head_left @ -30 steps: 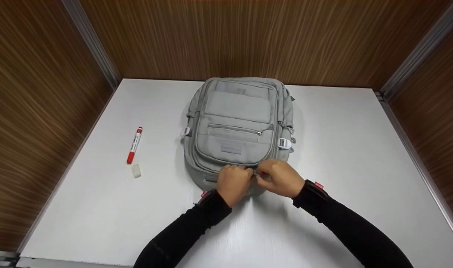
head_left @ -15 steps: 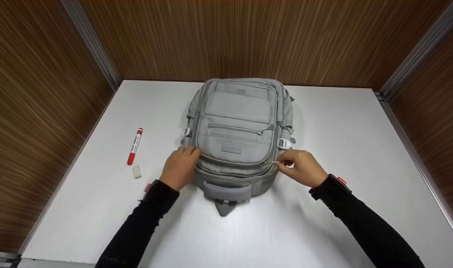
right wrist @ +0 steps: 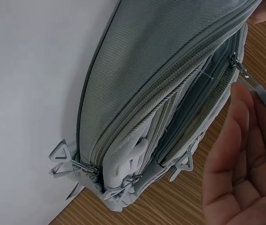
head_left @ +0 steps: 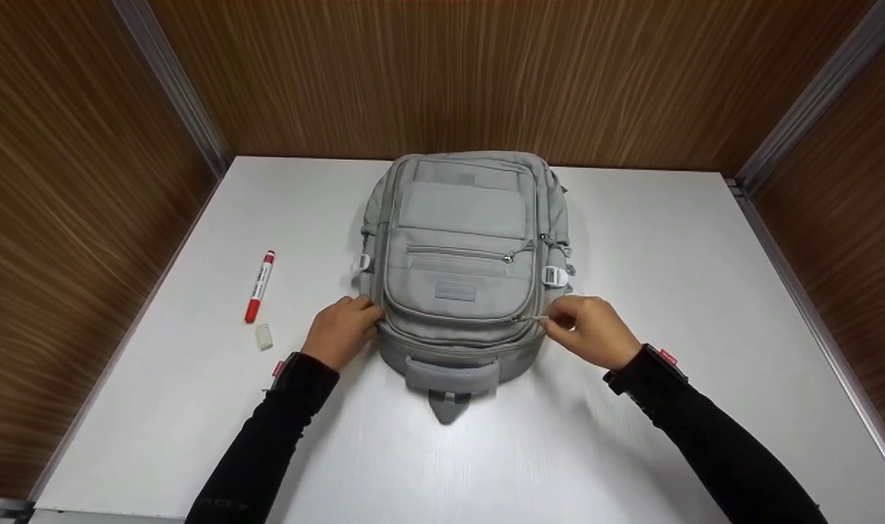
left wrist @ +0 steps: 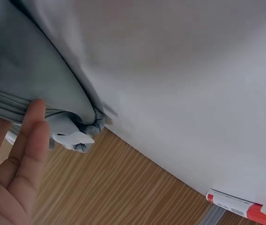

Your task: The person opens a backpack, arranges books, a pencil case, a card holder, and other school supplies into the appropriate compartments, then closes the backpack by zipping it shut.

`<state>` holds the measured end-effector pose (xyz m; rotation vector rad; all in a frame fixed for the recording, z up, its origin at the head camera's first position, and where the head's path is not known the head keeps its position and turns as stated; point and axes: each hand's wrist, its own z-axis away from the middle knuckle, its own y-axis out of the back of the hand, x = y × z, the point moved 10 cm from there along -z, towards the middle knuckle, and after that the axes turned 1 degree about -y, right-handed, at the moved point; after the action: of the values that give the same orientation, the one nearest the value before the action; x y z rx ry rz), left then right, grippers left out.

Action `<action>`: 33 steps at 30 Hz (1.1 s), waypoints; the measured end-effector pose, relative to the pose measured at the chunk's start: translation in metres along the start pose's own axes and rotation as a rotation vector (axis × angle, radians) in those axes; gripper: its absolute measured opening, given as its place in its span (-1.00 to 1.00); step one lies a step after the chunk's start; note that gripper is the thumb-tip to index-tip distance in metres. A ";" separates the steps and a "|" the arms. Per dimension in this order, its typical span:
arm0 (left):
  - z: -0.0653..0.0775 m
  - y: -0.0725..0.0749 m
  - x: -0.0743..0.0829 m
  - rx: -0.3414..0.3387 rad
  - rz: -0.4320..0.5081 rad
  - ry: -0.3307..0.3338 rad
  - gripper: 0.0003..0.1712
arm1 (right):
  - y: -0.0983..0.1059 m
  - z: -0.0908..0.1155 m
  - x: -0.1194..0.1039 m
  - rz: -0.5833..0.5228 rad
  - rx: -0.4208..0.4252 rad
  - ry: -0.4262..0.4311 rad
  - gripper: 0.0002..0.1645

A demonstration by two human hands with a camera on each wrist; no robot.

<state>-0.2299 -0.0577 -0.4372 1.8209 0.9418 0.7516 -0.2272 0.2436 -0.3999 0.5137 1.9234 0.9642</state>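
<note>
A grey backpack (head_left: pixel 461 207) lies on the white table, front up, its top handle (head_left: pixel 451 375) nearest me. My left hand (head_left: pixel 342 331) holds its near left corner; in the left wrist view the thumb and fingers (left wrist: pixel 32 140) lie on the fabric by a zip. At the near right corner my right hand (head_left: pixel 592 331) pinches a zipper pull (right wrist: pixel 264 98) with a cord. Its metal slider (right wrist: pixel 234 60) shows in the right wrist view, beside a dark gap between the zip edges. Whatever lies inside that pocket is hidden.
On the table's left side lie a red and white marker (head_left: pixel 260 287) and a small pale block (head_left: pixel 264 337), like an eraser. Wood-grain panels (head_left: pixel 442 80) wall the table at the back and sides. White buckles (head_left: pixel 555 276) sit on the bag's sides.
Both hands were together at the bag's near edge. They moved apart, left hand to the left corner, right hand to the right with a zipper pull. The top handle came into sight.
</note>
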 end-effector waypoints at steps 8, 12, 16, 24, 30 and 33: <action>-0.003 -0.004 0.020 0.038 -0.049 -0.027 -0.84 | -0.004 0.004 -0.005 0.016 -0.007 0.015 -0.87; -0.006 -0.006 0.030 0.055 -0.068 -0.033 -0.84 | -0.009 0.004 -0.008 0.070 -0.019 0.013 -0.89; -0.010 -0.009 0.038 0.046 -0.071 -0.028 -0.85 | -0.013 0.003 -0.012 0.123 -0.021 0.015 -0.89; -0.015 -0.011 0.062 0.116 -0.111 -0.069 -0.86 | -0.018 -0.001 -0.023 0.127 -0.021 0.041 -0.85; -0.020 -0.014 0.088 0.147 -0.100 -0.119 -0.78 | -0.022 -0.003 -0.031 0.118 -0.034 0.050 -0.91; -0.024 -0.017 0.099 0.112 -0.071 -0.131 -0.75 | -0.024 -0.003 -0.035 0.120 -0.027 0.074 -0.91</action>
<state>-0.2020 0.0418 -0.4334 1.8988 0.9736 0.5379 -0.2107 0.2040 -0.3994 0.5902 1.9607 1.0983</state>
